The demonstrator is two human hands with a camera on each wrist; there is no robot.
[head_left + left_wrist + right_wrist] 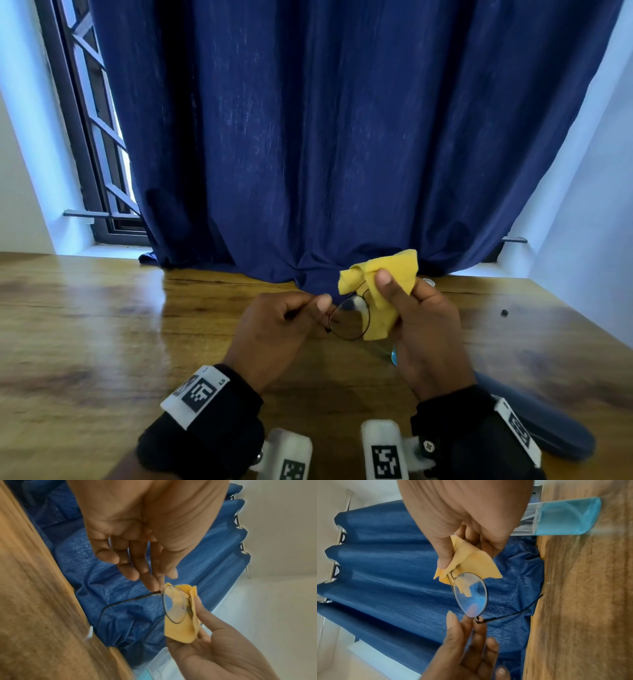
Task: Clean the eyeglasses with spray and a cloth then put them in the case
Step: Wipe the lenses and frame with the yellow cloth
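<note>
Thin black-rimmed eyeglasses are held above the wooden table, in front of the curtain. My left hand pinches the frame at the hinge beside the bare lens, with the temple arm unfolded. My right hand grips a yellow cloth folded over the other lens, thumb on top. In the right wrist view the cloth sits just behind the bare lens. A spray bottle of blue liquid stands on the table, mostly hidden behind my right hand in the head view.
A dark blue glasses case lies on the table at the near right, beside my right wrist. A dark blue curtain hangs to the table's far edge. A small black speck lies at the right. White walls stand at both sides.
</note>
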